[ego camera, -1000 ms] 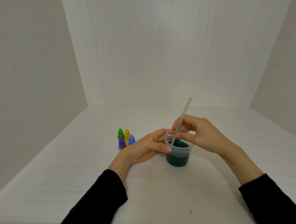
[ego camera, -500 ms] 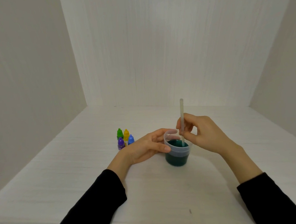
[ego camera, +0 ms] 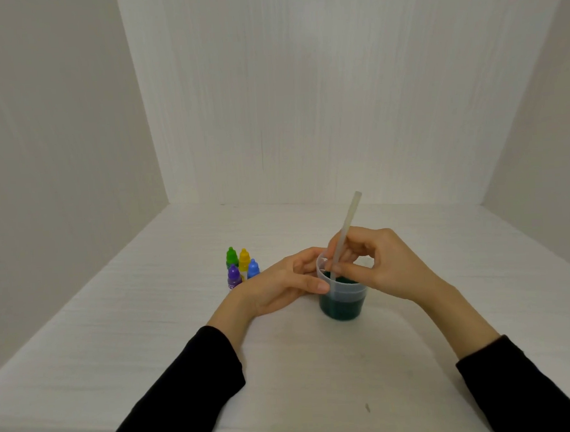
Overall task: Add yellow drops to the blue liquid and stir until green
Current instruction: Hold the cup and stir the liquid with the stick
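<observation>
Stirring, liquid dark green.
Left hand (ego camera: 281, 288) curled round cup (ego camera: 342, 299) rim; right hand (ego camera: 385, 263) fingers pinched tilted stick (ego camera: 346, 232), tip in liquid.

Desk (ego camera: 152, 357): near edge and both front corners bare, open to approach. Centre blocked by cup (ego camera: 342, 302), tilted stirring stick (ego camera: 345, 235) rising from it, left hand (ego camera: 281, 286) and right hand (ego camera: 390, 266) flanking. Four dropper bottles (ego camera: 241, 267) cluster left of centre. Walls (ego camera: 57, 163) close the back and side edges.

Stirrer (ego camera: 346, 227) tip hidden in liquid; purple bottle (ego camera: 234, 276) label unreadable; sleeves cut off at bottom edge
</observation>
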{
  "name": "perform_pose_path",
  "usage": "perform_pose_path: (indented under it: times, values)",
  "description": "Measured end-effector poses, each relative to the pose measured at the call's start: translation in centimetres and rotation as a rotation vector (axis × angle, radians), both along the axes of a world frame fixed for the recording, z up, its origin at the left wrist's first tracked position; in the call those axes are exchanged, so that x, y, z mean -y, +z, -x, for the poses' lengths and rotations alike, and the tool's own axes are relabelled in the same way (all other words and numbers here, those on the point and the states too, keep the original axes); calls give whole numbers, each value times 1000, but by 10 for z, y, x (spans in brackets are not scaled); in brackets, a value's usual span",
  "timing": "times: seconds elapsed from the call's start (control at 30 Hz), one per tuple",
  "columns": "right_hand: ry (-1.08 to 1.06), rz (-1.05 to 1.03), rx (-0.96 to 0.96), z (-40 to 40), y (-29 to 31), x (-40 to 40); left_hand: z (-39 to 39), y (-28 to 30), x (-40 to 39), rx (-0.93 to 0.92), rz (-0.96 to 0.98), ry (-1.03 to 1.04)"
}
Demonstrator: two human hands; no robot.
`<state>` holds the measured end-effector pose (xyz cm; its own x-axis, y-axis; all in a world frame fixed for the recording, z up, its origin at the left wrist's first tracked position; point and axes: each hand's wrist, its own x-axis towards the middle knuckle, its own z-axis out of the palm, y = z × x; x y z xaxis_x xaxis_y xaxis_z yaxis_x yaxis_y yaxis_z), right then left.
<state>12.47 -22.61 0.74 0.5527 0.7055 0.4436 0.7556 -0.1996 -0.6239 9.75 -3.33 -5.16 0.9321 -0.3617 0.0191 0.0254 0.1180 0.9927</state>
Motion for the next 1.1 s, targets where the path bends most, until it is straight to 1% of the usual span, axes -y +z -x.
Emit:
perform_pose_path:
  times: [0.13,0.27,0.53,0.67,0.97,1.1]
  values:
    - [-54,17,5,-2,-2,-5,0,1,1,18,5,-25]
    - [-97,40,35,-4,-3,-6,0,1,1,5,-8,-3]
    - [-210,128,173,-12,-1,3,-3,-1,-1,-16,-7,7]
    - [-250,150,195,-13,1,7,-3,-1,0,-14,-23,6]
    - [-178,150,153,-6,10,12,-3,-1,-1,-16,-39,10]
    - [-123,84,48,-3,9,12,-3,-2,-2,-7,-44,11]
